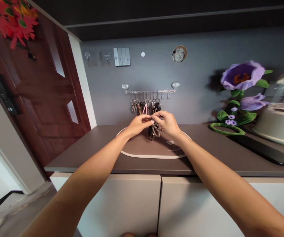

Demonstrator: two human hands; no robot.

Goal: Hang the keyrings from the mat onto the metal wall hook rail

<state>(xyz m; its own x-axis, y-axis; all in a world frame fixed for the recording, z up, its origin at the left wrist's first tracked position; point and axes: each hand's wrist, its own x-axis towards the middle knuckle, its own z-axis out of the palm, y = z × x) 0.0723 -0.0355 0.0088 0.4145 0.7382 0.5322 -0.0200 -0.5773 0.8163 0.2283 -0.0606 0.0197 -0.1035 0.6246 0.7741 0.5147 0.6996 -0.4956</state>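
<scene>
My left hand [142,124] and my right hand [165,121] meet at the fingertips above a brown oval mat [137,144]. Between them hangs a bunch of keys [153,133] with a braided cord, pinched by the fingers of both hands. My fingers cover its top part. Just behind, a clear hook rail [151,91] is fixed to the grey wall by two round suction cups. Several key rings with keys [142,104] and a pink strap [145,108] dangle from its hooks. Toward the right end, some hooks carry nothing.
Purple fabric flowers [243,77] stand at the right, beside a cream appliance with a clear dome [275,121] and a black flat panel [262,148]. A dark red door [50,98] is at the left. A black shelf [181,26] overhangs the brown countertop [82,151].
</scene>
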